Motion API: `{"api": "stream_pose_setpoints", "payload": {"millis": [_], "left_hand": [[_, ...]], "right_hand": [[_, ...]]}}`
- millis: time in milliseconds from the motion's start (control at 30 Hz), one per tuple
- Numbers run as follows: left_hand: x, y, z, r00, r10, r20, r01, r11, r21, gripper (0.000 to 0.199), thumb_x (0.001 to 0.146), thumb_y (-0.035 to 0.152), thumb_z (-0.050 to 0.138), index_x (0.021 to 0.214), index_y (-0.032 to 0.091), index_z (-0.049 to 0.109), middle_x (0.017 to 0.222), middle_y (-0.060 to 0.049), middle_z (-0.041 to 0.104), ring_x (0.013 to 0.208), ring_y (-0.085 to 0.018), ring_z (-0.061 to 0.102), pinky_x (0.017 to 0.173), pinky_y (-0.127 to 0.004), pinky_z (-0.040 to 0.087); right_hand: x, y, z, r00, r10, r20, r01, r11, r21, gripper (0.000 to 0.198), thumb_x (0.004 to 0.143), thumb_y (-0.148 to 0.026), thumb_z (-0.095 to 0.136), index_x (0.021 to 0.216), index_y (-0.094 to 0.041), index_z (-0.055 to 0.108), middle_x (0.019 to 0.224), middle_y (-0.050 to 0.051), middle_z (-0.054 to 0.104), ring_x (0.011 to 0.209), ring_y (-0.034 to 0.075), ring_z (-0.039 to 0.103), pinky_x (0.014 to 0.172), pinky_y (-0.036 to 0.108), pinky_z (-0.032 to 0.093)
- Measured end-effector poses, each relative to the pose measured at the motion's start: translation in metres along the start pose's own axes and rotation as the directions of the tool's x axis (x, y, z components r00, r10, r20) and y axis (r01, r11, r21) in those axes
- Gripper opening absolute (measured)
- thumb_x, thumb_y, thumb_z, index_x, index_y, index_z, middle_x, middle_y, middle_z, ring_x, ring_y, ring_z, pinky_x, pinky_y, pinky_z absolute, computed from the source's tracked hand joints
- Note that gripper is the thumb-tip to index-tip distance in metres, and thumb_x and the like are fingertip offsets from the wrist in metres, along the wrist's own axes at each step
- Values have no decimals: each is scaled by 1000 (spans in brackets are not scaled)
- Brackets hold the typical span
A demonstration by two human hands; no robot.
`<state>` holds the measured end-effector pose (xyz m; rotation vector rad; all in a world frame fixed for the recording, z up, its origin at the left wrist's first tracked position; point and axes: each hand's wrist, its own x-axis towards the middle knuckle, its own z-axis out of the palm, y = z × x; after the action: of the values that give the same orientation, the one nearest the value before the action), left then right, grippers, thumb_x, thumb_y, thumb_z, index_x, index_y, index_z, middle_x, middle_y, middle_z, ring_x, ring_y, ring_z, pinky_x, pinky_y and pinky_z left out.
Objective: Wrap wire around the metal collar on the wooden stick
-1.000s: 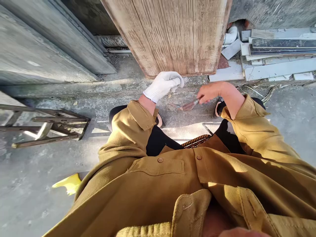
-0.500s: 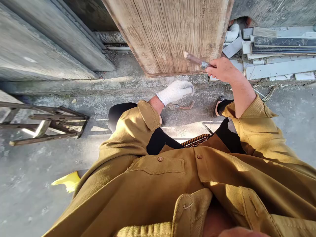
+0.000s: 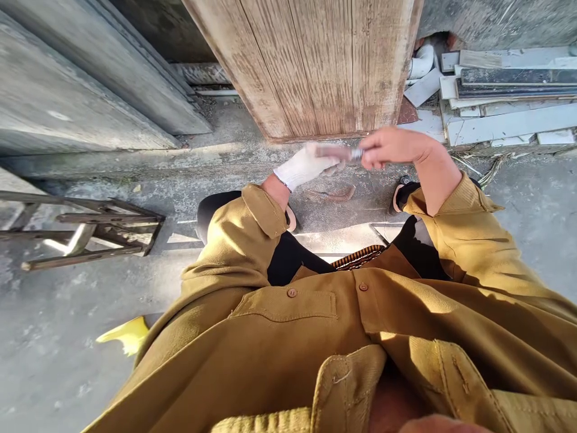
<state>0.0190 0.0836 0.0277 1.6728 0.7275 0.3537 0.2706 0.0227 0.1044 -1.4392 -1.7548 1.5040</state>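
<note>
My bare right hand (image 3: 396, 146) is closed on a slim brownish tool (image 3: 332, 151) with silvery wire wound round it near my fingers. The tool points left and is smeared by motion, so its exact kind does not show. My left hand (image 3: 304, 165), in a white knitted glove, is right behind it. The tool's far end overlaps the gloved fingers in view; whether they grip it is unclear. Below the hands, a curved pale-brown piece (image 3: 338, 193) bound with wire lies on the concrete floor. A weathered wooden panel (image 3: 324, 72) with vertical grooves stands just beyond my hands.
White and dark boards (image 3: 509, 123) are stacked at the right by a white pipe elbow (image 3: 422, 62). Grey slabs (image 3: 90, 78) lean at the left. A wooden frame (image 3: 90, 225) lies below them, and a yellow object (image 3: 128, 334) rests on the floor.
My right hand has come down and left, bringing the tool from the panel's lower edge to my gloved hand. The left hand has shifted slightly left, and its fingers have moved.
</note>
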Motion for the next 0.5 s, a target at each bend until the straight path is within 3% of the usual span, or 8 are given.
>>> {"api": "stream_pose_setpoints", "payload": {"millis": [67,133,200,333,500], "left_hand": [[-1,3,5,1000,-11,14,12,998,-54,12,93,17,63,85,14,72,64,-1,62,54,-10,52,53,-21,38],[-4,10,10,996,-22,85,25,999,-36,14,95,17,64,84,14,73,58,1,57,51,-9,48,52,-20,36],[-7,18,14,985,-25,169,29,999,-24,15,95,18,66,82,14,74,58,0,58,50,-8,47,52,-21,36],[-11,26,16,963,-11,270,29,998,-62,14,91,23,71,81,14,77,72,-5,72,51,-8,49,52,-22,38],[-14,24,11,954,5,299,18,997,-77,14,89,25,74,83,16,81,75,-6,75,51,-9,50,52,-23,39]], "right_hand": [[0,5,-7,986,-33,-162,49,994,99,21,103,-33,72,89,-18,67,82,4,65,68,14,52,63,26,46],[2,11,-14,937,-37,-347,97,983,156,26,106,-40,68,89,-22,61,81,5,63,69,17,49,63,30,46],[5,18,-18,896,8,-444,34,996,86,32,109,-45,65,86,-24,58,80,5,62,70,19,50,65,32,47],[16,33,-16,871,95,-482,-199,965,-169,36,105,-31,69,72,-21,59,70,4,58,68,18,54,70,33,48],[32,54,-9,915,56,-399,-246,861,-444,36,91,-19,83,66,-21,58,63,4,55,86,26,66,81,34,52]]}}
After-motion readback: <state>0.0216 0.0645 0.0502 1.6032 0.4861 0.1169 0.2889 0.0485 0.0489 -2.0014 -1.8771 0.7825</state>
